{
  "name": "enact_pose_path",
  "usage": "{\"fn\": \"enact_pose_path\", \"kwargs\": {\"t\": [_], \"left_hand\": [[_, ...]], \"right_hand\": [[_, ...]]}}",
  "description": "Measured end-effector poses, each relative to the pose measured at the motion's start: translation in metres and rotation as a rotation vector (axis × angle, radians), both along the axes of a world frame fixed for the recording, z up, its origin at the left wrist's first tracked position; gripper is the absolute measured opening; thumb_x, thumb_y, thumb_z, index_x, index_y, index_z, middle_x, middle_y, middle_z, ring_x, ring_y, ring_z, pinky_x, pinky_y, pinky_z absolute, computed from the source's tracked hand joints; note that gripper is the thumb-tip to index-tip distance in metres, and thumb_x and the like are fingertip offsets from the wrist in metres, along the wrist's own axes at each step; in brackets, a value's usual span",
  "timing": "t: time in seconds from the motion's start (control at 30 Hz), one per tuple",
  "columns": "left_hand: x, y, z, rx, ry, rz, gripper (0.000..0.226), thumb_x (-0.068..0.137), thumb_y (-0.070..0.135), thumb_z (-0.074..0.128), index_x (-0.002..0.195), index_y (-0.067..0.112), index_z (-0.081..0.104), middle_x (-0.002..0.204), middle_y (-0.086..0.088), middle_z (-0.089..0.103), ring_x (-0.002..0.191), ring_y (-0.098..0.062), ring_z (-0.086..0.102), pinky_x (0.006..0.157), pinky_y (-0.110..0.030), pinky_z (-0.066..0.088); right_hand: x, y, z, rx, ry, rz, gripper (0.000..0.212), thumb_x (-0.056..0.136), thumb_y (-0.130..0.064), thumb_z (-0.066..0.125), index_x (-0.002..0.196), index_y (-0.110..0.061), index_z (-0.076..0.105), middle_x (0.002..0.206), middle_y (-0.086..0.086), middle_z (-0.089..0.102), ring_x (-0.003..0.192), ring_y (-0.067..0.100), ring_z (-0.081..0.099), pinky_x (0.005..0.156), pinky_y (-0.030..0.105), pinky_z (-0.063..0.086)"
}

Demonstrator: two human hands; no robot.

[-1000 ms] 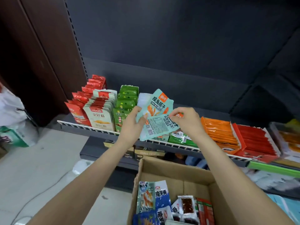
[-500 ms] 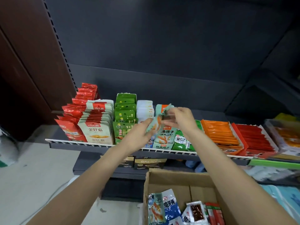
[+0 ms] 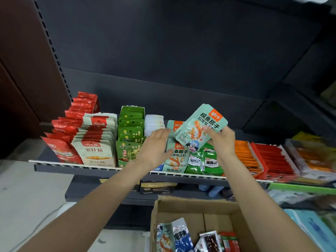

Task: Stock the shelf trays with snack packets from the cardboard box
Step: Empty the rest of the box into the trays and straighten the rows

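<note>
right hand (image 3: pixel 221 140) grips a teal snack packet (image 3: pixel 200 127) above the shelf tray (image 3: pixel 174 168)
left hand (image 3: pixel 154 146) is open, fingers straight, just left of that packet beside the tray's teal row; the cardboard box (image 3: pixel 190 208) sits below both hands, well apart

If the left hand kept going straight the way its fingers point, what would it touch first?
Probably the row of mint-green packets on the shelf: the open left hand points up and right at it, fingertips already near its left edge. Depth is unclear; the white packets sit just left.
</note>
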State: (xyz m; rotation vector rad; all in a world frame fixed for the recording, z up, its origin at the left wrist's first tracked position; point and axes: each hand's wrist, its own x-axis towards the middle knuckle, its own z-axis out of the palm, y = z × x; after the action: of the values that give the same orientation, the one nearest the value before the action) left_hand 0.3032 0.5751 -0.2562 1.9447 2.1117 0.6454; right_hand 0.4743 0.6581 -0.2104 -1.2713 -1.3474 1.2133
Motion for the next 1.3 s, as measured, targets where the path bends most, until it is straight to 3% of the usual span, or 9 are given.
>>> {"fn": "enact_pose_path", "kwargs": {"t": [0.07, 0.2, 0.47, 0.57, 0.7, 0.8, 0.93, 1.1, 1.3], "left_hand": [[-0.002, 0.004, -0.003, -0.093, 0.194, -0.071, 0.075, 0.093, 0.041, 0.050, 0.151, 0.014, 0.010, 0.157, -0.003, 0.017, 0.143, -0.017, 0.015, 0.115, -0.031, 0.015], [-0.004, 0.011, -0.009, -0.132, 0.266, -0.111, 0.073, 0.091, 0.045, 0.052, 0.149, 0.017, 0.020, 0.151, 0.000, 0.026, 0.139, -0.018, 0.021, 0.111, -0.035, 0.021], [-0.004, 0.007, -0.006, 0.041, 0.206, -0.167, 0.034, 0.095, 0.032, 0.050, 0.128, 0.026, 0.051, 0.128, 0.007, 0.050, 0.124, -0.013, 0.035, 0.097, -0.028, 0.024], [-0.006, 0.002, -0.008, 0.043, 0.182, -0.189, 0.033, 0.096, 0.032, 0.049, 0.129, 0.027, 0.053, 0.129, 0.010, 0.052, 0.128, -0.011, 0.033, 0.098, -0.026, 0.020], [-0.008, 0.000, -0.010, 0.035, 0.149, -0.187, 0.034, 0.096, 0.032, 0.050, 0.129, 0.027, 0.054, 0.129, 0.009, 0.054, 0.130, -0.012, 0.033, 0.099, -0.025, 0.018], [-0.007, 0.001, -0.009, 0.020, 0.139, -0.178, 0.034, 0.096, 0.031, 0.050, 0.129, 0.027, 0.054, 0.130, 0.009, 0.054, 0.130, -0.012, 0.032, 0.100, -0.025, 0.019], [-0.007, 0.001, -0.009, 0.001, 0.130, -0.166, 0.035, 0.096, 0.031, 0.050, 0.131, 0.027, 0.053, 0.131, 0.008, 0.053, 0.131, -0.012, 0.031, 0.100, -0.026, 0.019], [-0.006, 0.000, -0.009, 0.002, 0.120, -0.154, 0.035, 0.096, 0.028, 0.051, 0.131, 0.026, 0.053, 0.130, 0.006, 0.054, 0.130, -0.013, 0.031, 0.101, -0.026, 0.020], [-0.006, 0.000, -0.008, -0.003, 0.113, -0.157, 0.035, 0.095, 0.027, 0.053, 0.130, 0.029, 0.054, 0.129, 0.008, 0.054, 0.130, -0.012, 0.030, 0.101, -0.026, 0.021]], "right_hand": [[0.001, 0.006, 0.006, 0.055, 0.015, -0.019, 0.015, 0.085, -0.008, 0.068, 0.081, -0.021, 0.062, 0.091, -0.003, 0.070, 0.089, 0.016, 0.068, 0.077, 0.035, 0.056], [-0.005, 0.015, 0.016, 0.137, 0.071, -0.021, 0.014, 0.086, -0.012, 0.068, 0.082, -0.023, 0.059, 0.085, -0.009, 0.068, 0.078, 0.003, 0.066, 0.062, 0.016, 0.052], [-0.024, 0.027, -0.006, 0.034, 0.029, 0.136, 0.013, 0.084, -0.011, 0.068, 0.090, -0.020, 0.062, 0.094, -0.003, 0.070, 0.084, 0.007, 0.068, 0.070, 0.022, 0.056], [-0.021, 0.031, -0.025, -0.018, -0.131, 0.209, 0.013, 0.083, -0.010, 0.069, 0.093, -0.017, 0.064, 0.102, 0.004, 0.071, 0.091, 0.014, 0.067, 0.078, 0.032, 0.056], [-0.011, 0.033, -0.038, 0.014, -0.397, 0.314, 0.019, 0.083, -0.016, 0.070, 0.100, -0.009, 0.068, 0.102, 0.001, 0.070, 0.087, 0.010, 0.064, 0.067, 0.020, 0.049], [-0.014, 0.033, -0.039, 0.012, -0.548, 0.414, 0.021, 0.088, -0.029, 0.065, 0.100, -0.013, 0.069, 0.097, -0.002, 0.069, 0.084, 0.009, 0.063, 0.065, 0.020, 0.047], [-0.023, 0.040, -0.034, 0.065, -0.581, 0.439, 0.018, 0.091, -0.020, 0.060, 0.104, -0.009, 0.068, 0.104, 0.002, 0.069, 0.092, 0.015, 0.065, 0.078, 0.032, 0.053], [-0.031, 0.038, -0.042, 0.116, -0.513, 0.320, 0.015, 0.089, -0.016, 0.064, 0.100, -0.006, 0.067, 0.093, 0.009, 0.070, 0.075, 0.017, 0.068, 0.078, 0.037, 0.058], [-0.033, 0.035, -0.046, 0.057, -0.633, 0.332, 0.015, 0.082, -0.009, 0.071, 0.095, -0.005, 0.067, 0.098, 0.011, 0.070, 0.074, 0.014, 0.065, 0.070, 0.025, 0.055]]}}
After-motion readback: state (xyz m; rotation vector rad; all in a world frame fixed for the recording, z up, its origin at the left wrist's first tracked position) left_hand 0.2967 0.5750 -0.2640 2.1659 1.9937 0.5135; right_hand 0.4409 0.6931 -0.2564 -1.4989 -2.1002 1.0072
